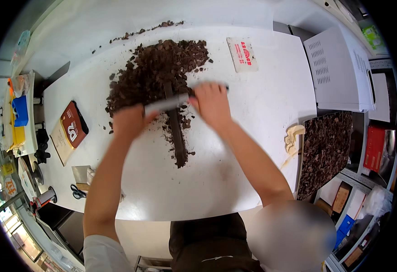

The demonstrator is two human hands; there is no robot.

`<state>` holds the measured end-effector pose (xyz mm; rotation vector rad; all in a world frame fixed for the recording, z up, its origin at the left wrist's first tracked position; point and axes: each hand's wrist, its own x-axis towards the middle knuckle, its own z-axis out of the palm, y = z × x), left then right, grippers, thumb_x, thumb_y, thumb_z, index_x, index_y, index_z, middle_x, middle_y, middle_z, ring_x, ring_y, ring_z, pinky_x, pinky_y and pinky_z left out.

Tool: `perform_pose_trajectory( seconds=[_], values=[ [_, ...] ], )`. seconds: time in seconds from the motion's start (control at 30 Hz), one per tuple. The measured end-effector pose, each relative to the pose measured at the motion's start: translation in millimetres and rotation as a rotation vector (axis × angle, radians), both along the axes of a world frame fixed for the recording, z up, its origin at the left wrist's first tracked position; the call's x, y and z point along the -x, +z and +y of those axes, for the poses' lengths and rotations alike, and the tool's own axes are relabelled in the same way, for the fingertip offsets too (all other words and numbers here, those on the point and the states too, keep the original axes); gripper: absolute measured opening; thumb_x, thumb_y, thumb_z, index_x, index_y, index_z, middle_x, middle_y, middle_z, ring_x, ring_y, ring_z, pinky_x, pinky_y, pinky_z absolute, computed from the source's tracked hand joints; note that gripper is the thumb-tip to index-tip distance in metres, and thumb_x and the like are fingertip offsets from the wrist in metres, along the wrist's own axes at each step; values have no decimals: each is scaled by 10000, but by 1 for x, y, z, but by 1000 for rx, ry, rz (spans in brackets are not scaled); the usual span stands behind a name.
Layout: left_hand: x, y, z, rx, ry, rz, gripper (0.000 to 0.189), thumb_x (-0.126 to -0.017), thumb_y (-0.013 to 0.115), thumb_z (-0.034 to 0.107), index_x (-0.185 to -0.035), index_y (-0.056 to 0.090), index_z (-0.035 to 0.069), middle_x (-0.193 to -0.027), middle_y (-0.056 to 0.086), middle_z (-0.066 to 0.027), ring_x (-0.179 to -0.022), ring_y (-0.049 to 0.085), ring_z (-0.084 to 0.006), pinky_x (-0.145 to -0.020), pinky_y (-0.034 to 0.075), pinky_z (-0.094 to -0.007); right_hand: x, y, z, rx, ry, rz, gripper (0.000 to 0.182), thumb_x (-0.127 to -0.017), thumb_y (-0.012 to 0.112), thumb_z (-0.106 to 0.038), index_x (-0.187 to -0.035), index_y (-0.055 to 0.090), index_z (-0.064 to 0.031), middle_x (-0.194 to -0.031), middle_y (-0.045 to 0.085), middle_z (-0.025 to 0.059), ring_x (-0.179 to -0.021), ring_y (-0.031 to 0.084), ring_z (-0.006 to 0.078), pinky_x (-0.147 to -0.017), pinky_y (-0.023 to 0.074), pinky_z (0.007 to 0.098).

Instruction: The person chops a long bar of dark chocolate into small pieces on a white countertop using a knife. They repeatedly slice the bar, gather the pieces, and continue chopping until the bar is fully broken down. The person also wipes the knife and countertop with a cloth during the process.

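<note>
A long dark brown bar, apparently chocolate [176, 131], lies lengthwise on the white table, its far end in a heap of dark brown shavings and chunks [157, 64]. A knife with a metal blade [168, 103], blurred, lies across the bar. My right hand [212, 102] is closed round its dark handle, whose end shows past the fingers. My left hand [130, 122] is at the other end of the blade, over the heap's near left edge; it seems to grip or press the blade there. Crumbs lie along both sides of the bar.
A brown and cream package [72, 127] and black scissors [78, 192] by a scraper [81, 174] are at left. A printed white packet [242, 54] lies at the back. At right are a crumpled cream cloth [293, 137], a tray of dark shavings [326, 149] and a white appliance [338, 68].
</note>
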<state>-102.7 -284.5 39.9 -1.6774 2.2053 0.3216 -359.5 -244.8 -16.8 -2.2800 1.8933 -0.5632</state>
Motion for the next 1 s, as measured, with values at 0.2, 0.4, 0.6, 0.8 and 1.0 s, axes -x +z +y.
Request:
perform_pose_trajectory(
  seconds=[0.2, 0.4, 0.6, 0.8, 1.0],
  values=[
    [-20, -7, 136, -289, 17, 98, 526, -808, 671, 679, -794, 661, 153, -743, 686, -55, -748, 695, -261, -661, 524, -425, -3, 17, 151, -143, 13, -132, 402, -837, 701, -346, -1140, 610, -99, -1164, 592, 104, -1140, 524, 326, -998, 360, 488],
    [-3, -7, -14, 111, -125, 69, 638, -851, 581, 726, -748, 649, 100, -642, 656, -103, -646, 680, -308, -582, 522, -429, 3, -7, -4, 114, -28, -12, 344, -807, 737, -332, -1025, 614, -96, -997, 575, 79, -998, 537, 279, -923, 388, 434],
    [1, -7, 28, -88, 36, 70, 600, -849, 604, 710, -814, 666, 115, -725, 694, -92, -725, 706, -285, -644, 535, -431, 6, 2, 36, -118, 12, -7, 297, -859, 696, -322, -1047, 608, -110, -1076, 595, 91, -1061, 538, 302, -961, 371, 470],
    [-19, -9, 117, -276, -29, 129, 597, -814, 621, 736, -739, 641, 145, -730, 683, -50, -690, 688, -268, -646, 528, -422, -1, 19, 141, -166, -10, -129, 394, -831, 709, -304, -1156, 602, -110, -1174, 596, 84, -1141, 523, 316, -1000, 343, 487],
    [13, 10, -51, 187, -39, 82, 662, -877, 529, 734, -793, 671, 93, -688, 688, -95, -674, 700, -296, -603, 539, -437, 5, -4, -47, 169, -87, 12, 322, -834, 707, -353, -1007, 594, -106, -968, 570, 62, -971, 538, 258, -917, 381, 424]
  ],
)
